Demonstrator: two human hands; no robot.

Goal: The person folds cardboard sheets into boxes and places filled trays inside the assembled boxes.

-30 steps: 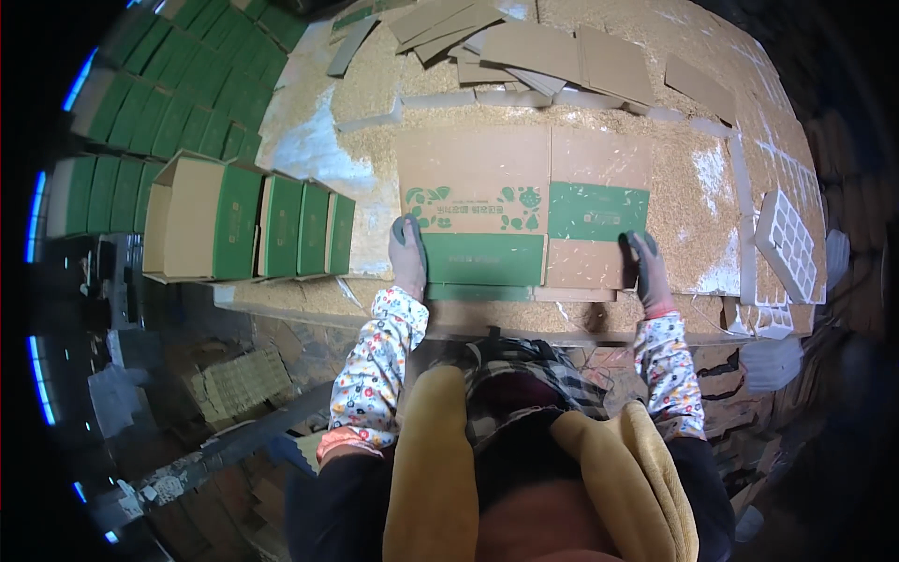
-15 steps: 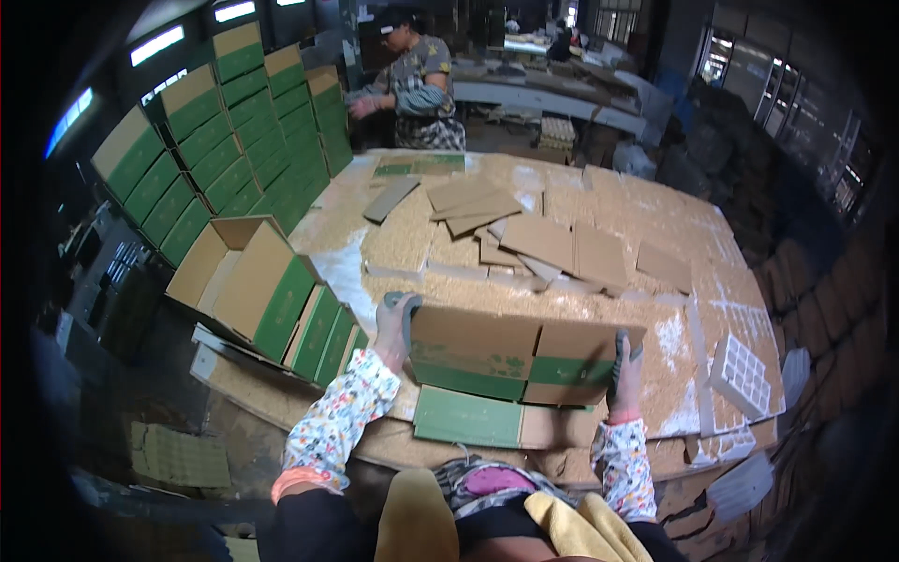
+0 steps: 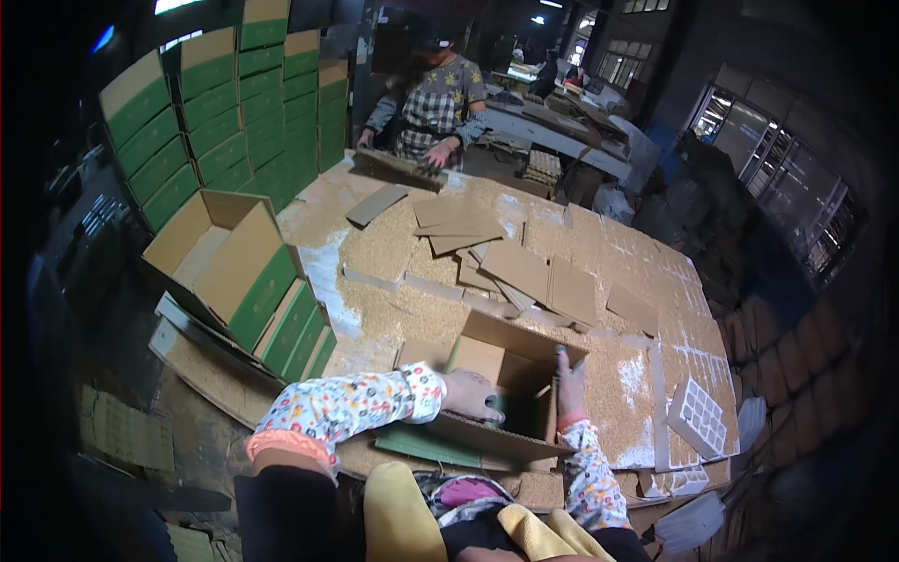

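Observation:
A cardboard box [image 3: 510, 328], brown inside, stands opened out before me, its top uncovered. Across its near wall lies my left hand [image 3: 471, 397], fingers curled over the edge and into the box; the fingertips are partly hidden. At the right end, my right hand [image 3: 570, 391] grips the side wall, its fingers pointing up along the panel. Beneath the box, a flat green and brown cardboard piece [image 3: 431, 445] pokes out at the table's near edge.
Another open box [image 3: 220, 258] stands left atop folded green cartons [image 3: 300, 328]. Tall stacks of green boxes [image 3: 220, 122] rise behind it. Loose cardboard sheets [image 3: 515, 267] lie mid-table. A white gridded tray [image 3: 698, 419] sits at right. Across the table, a co-worker [image 3: 435, 108] handles a cardboard piece [image 3: 398, 170].
The flattened box between my hands has opened out into a box shape. My left hand moved from its left end to the near wall. The co-worker now handles cardboard at the far edge.

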